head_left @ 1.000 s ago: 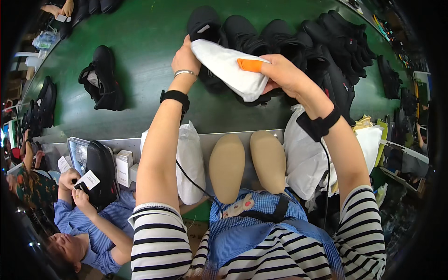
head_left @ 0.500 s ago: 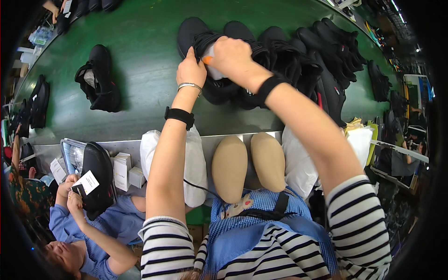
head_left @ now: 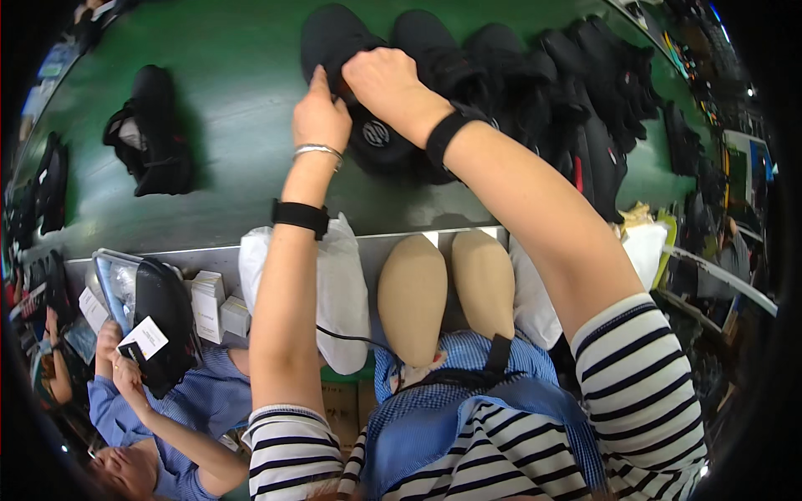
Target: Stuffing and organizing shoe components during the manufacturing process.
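Matte, round-toed blk shoe touched by L hand, index extended; R hand curled fist-like over it; grips can't be told.

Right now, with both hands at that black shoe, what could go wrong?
The shoe could shift under the right hand and nudge the neighbouring black shoe close beside it. The black cable near the left forearm crosses the white bundle and might snag.
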A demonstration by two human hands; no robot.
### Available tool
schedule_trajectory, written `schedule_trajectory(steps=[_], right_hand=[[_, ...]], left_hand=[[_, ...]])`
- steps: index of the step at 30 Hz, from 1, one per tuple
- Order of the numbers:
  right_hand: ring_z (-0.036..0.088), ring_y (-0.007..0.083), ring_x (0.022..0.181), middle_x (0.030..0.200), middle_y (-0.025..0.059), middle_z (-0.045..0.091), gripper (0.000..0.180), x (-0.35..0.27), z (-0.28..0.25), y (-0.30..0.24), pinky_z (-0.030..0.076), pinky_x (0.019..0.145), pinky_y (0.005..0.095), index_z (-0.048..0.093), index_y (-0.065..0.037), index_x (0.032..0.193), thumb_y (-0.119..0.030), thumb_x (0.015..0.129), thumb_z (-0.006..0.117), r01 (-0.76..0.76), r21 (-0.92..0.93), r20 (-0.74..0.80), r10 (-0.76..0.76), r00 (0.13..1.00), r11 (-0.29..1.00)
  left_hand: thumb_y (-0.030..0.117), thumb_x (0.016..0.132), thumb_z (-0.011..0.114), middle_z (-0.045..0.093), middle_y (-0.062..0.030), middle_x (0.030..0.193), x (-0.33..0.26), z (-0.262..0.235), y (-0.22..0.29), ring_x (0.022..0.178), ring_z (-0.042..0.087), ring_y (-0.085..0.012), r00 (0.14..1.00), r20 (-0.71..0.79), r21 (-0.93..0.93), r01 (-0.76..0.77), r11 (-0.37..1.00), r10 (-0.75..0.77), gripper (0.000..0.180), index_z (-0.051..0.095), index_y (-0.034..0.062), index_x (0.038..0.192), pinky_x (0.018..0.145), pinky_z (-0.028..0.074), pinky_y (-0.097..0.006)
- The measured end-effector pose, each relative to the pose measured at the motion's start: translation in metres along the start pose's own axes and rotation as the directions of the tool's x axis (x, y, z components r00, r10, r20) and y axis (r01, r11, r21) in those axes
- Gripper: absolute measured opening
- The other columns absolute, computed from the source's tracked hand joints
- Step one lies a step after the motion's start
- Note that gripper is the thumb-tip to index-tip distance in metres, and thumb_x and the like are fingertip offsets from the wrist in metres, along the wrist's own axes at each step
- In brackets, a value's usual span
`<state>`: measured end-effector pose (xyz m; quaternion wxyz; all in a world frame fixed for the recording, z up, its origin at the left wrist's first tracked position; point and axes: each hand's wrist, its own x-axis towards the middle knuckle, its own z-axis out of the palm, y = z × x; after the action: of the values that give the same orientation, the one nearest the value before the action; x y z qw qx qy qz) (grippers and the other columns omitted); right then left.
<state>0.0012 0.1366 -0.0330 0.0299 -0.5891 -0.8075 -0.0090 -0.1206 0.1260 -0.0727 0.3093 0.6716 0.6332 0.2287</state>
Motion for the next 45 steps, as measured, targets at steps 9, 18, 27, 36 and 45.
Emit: schedule_trajectory(steps=[9, 18, 27, 36, 45], right_hand=[[0.063, 0.0302, 0.096, 0.101, 0.0166, 0.065, 0.028, -0.023, -0.046, 0.017, 0.05, 0.081, 0.0367, 0.068, -0.004, 0.094, -0.026, 0.076, 0.065, -0.145, 0.487, 0.254, 0.02, 0.967, 0.861], [0.063, 0.0294, 0.072, 0.081, 0.0113, 0.066, 0.028, -0.341, -0.165, 0.137, 0.05, 0.063, 0.0334, 0.066, -0.008, 0.094, -0.032, 0.083, 0.059, -0.4, 0.42, -0.048, 0.46, 0.887, 0.815], [0.064, 0.0246, 0.065, 0.075, 0.0182, 0.064, 0.044, -0.516, -0.052, 0.094, 0.051, 0.061, 0.0351, 0.061, 0.006, 0.099, -0.034, 0.079, 0.058, -0.696, 0.591, 0.637, 0.765, 0.091, -0.409], [0.059, 0.0316, 0.063, 0.067, 0.015, 0.059, 0.022, -0.506, -0.11, 0.106, 0.045, 0.055, 0.0399, 0.055, -0.001, 0.081, -0.022, 0.078, 0.062, -0.851, 0.379, 0.055, 0.909, 0.413, 0.363], [0.06, 0.0234, 0.069, 0.075, 0.0069, 0.059, 0.027, -0.374, -0.167, 0.07, 0.047, 0.057, 0.0333, 0.057, -0.006, 0.086, -0.019, 0.066, 0.07, -0.467, 0.175, -0.393, 0.497, 0.774, 0.867]], left_hand=[[0.036, 0.08, 0.06, 0.064, -0.0187, 0.101, 0.01, -0.001, 0.004, 0.096, 0.06, -0.0375, 0.996, -0.044, 0.472, 0.085, 0.877, -0.073, 0.041, 0.052, 0.0077, 0.109, 0.078, 0.049, -0.047], [0.049, 0.08, 0.058, 0.057, -0.0243, 0.114, 0.013, -0.06, -0.007, 0.103, 0.056, -0.04, 0.989, -0.044, 0.781, -0.053, 0.622, 0.141, 0.076, 0.035, 0.0034, 0.136, 0.09, 0.044, -0.045], [0.018, 0.079, 0.066, 0.061, -0.0111, 0.097, -0.213, 0.022, 0.215, 0.08, 0.06, -0.0215, 0.694, 0.451, -0.153, -0.56, 0.815, 0.561, 0.041, 0.057, 0.0081, 0.118, 0.073, 0.049, -0.032], [0.033, 0.076, 0.07, 0.039, -0.0258, 0.129, -0.265, 0.109, 0.28, 0.116, 0.044, -0.0379, 0.755, 0.418, -0.391, -0.352, 0.851, 0.505, 0.087, 0.021, -0.0038, 0.139, 0.097, 0.038, -0.039], [0.021, 0.072, 0.07, 0.047, -0.0177, 0.111, -0.238, 0.101, 0.273, 0.101, 0.049, -0.0257, 0.966, 0.259, -0.689, 0.197, 0.698, -0.016, 0.088, 0.017, 0.0054, 0.14, 0.087, 0.042, -0.035]])
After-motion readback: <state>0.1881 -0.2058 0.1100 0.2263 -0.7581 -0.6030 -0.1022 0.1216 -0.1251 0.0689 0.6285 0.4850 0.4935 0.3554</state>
